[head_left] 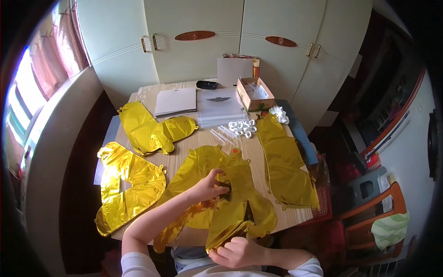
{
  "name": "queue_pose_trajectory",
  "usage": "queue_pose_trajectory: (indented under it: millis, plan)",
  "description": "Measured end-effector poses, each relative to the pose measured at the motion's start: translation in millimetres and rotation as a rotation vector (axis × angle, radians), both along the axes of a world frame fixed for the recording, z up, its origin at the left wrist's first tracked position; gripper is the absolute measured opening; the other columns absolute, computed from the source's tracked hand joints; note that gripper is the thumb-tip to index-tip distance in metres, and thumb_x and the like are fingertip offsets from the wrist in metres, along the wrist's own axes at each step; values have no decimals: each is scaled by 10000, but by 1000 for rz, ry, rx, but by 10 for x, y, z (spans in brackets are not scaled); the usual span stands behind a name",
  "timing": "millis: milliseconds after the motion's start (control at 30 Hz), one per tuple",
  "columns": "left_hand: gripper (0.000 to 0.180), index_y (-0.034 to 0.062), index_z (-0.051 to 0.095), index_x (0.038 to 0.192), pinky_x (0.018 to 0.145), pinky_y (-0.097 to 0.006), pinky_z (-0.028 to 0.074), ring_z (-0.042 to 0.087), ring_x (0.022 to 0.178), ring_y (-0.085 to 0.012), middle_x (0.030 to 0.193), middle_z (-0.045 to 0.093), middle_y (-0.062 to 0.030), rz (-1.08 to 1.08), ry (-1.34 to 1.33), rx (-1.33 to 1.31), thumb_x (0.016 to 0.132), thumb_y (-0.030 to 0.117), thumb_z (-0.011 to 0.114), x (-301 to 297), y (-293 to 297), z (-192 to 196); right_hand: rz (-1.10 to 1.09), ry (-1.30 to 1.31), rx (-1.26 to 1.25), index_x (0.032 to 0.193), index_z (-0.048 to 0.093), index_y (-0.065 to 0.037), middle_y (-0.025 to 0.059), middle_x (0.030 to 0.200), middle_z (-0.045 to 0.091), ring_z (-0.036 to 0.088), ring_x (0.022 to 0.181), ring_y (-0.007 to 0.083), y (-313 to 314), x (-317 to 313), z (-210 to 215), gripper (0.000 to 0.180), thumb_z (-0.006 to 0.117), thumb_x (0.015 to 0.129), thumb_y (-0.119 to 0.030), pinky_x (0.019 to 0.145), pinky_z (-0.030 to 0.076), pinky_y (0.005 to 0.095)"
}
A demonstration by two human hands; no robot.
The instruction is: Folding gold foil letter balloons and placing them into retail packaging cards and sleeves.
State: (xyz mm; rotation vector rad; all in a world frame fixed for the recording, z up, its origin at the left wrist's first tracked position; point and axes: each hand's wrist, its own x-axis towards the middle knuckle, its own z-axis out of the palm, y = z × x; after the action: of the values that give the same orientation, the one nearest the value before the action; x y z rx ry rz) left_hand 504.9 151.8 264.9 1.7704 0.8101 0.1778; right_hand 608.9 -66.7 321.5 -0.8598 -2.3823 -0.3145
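Flat gold foil balloons lie on the wooden table. My right hand (237, 252) is closed on the lower edge of the front foil balloon (237, 196), where the foil bunches into folds near my body. Over the middle of that same balloon is my left hand (208, 188), its fingers curved and apart; whether they touch the foil is hard to tell. A second gold foil sheet (196, 168) lies partly under it and under my left forearm. A small red spot marks the balloon's top end.
Other foil balloons lie at far left (143, 127), near left (134, 184) and right (284, 166). Behind are white ribbon rolls (242, 128), clear straws (221, 136), plastic bags (217, 115), stacked grey card (175, 101), a black object (206, 85) and a cardboard box (251, 102). A chair (369, 231) stands right.
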Motion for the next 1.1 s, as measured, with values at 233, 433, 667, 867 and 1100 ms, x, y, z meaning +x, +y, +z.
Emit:
queue_pose_trajectory:
  millis: [233, 433, 667, 867, 1100]
  plan:
    - [409, 92, 606, 1267, 720, -278, 532, 659, 794, -127, 919, 699, -85, 12, -112, 253, 861, 51, 628, 8, -100, -1, 79, 33, -64, 996, 663, -109, -54, 648, 453, 469, 525, 55, 25, -187, -173, 248, 644, 752, -147, 463, 335, 199]
    - [392, 53, 625, 1219, 737, -357, 553, 693, 763, -240, 969, 700, -174, 192, -96, 347, 828, 78, 599, -432, 131, -69, 208, 131, -502, 1053, 657, -104, 18, 730, 611, 650, 663, 157, 150, -132, -266, 291, 665, 883, -339, 601, 530, 287]
    - [340, 115, 667, 1138, 916, -440, 449, 555, 1062, -325, 960, 653, -130, 195, 129, 797, 806, 180, 632, -603, 155, -178, -577, 276, -811, 1136, 589, -34, 157, 1114, 618, 606, 1085, 289, 1549, 670, -445, 280, 598, 935, -228, 916, 522, 391]
    - [465, 47, 565, 1242, 1051, -456, 365, 492, 1245, -334, 1292, 541, -177, 123, 98, 936, 863, 312, 615, -651, 213, -427, -821, 284, -706, 1195, 493, -51, 199, 1233, 537, 543, 1142, 369, 2341, 979, -964, 447, 700, 817, -171, 923, 478, 451]
    - [500, 26, 532, 1280, 1116, -455, 317, 431, 1331, -332, 1320, 526, -186, 117, 178, 976, 910, 359, 565, -636, 287, -447, -789, 387, -780, 1084, 548, -43, 146, 910, 685, 664, 875, 327, 2760, 940, -1133, 312, 667, 801, -94, 799, 512, 419]
